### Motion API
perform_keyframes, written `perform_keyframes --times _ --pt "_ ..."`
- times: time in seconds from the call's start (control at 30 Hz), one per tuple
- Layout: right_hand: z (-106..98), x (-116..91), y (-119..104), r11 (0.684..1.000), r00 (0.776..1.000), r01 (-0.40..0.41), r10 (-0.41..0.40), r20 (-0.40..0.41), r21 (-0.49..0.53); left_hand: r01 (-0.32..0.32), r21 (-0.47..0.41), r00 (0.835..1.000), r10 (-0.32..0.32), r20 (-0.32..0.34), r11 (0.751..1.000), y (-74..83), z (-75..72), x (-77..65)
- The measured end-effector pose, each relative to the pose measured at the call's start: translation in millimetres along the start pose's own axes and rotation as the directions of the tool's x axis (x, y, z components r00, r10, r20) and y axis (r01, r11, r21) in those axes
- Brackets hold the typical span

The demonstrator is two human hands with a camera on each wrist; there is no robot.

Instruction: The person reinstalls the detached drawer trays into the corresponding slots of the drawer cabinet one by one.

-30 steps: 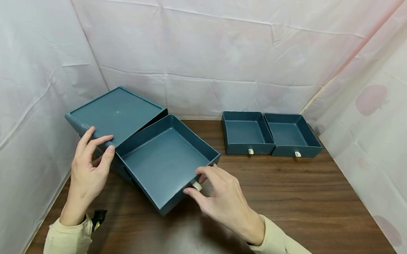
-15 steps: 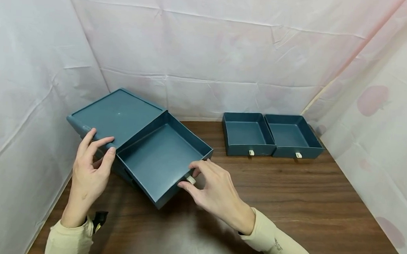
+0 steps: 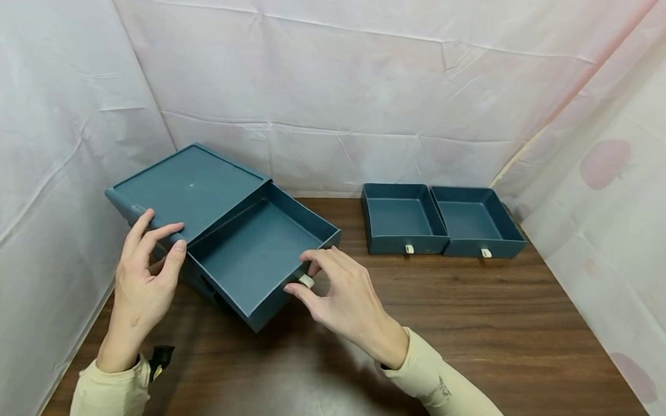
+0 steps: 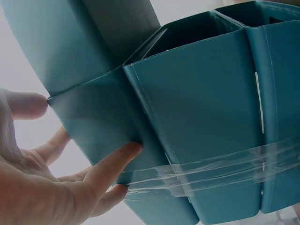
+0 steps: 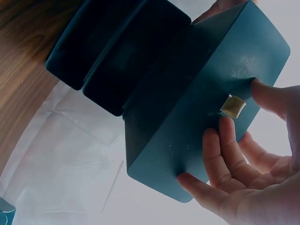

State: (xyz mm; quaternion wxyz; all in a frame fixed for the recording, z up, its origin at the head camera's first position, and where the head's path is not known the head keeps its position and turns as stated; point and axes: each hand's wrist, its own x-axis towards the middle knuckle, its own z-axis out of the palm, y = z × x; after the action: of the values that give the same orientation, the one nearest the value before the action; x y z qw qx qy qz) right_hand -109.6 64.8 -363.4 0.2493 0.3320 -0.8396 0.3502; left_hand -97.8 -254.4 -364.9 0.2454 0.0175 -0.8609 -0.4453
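A dark teal drawer cabinet (image 3: 193, 188) sits at the left in the head view, angled on the table. Out of its top slot juts a matching shallow drawer (image 3: 257, 254), its inside bare. My right hand (image 3: 345, 296) holds this drawer by its front panel, thumb and fingers bent about the pale pull tab (image 5: 233, 106). Spread along the cabinet's near side, my left hand (image 3: 148, 286) touches it with its fingertips, the thumb right at the front edge. In the left wrist view, clear tape (image 4: 211, 173) crosses the tiers, and the lower slots stand empty.
Two more teal drawers, a left one (image 3: 406, 221) and a right one (image 3: 479, 222), stand side by side at the back right. Pale cloth (image 3: 340, 76) hangs behind and along both sides of the brown wooden table (image 3: 474, 322).
My right hand has moved up and left, sliding the drawer further into the cabinet's top slot; the gap at its back corner has closed. My left hand and the cabinet have barely moved.
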Motion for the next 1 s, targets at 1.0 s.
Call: perform_keyframes --times 1.0 --pt "31 22 16 1.000 0.999 0.028 -0.028 0.037 -0.005 -0.013 -0.022 1.000 0.013 -0.008 1.000 -0.6 -0.2 0.8"
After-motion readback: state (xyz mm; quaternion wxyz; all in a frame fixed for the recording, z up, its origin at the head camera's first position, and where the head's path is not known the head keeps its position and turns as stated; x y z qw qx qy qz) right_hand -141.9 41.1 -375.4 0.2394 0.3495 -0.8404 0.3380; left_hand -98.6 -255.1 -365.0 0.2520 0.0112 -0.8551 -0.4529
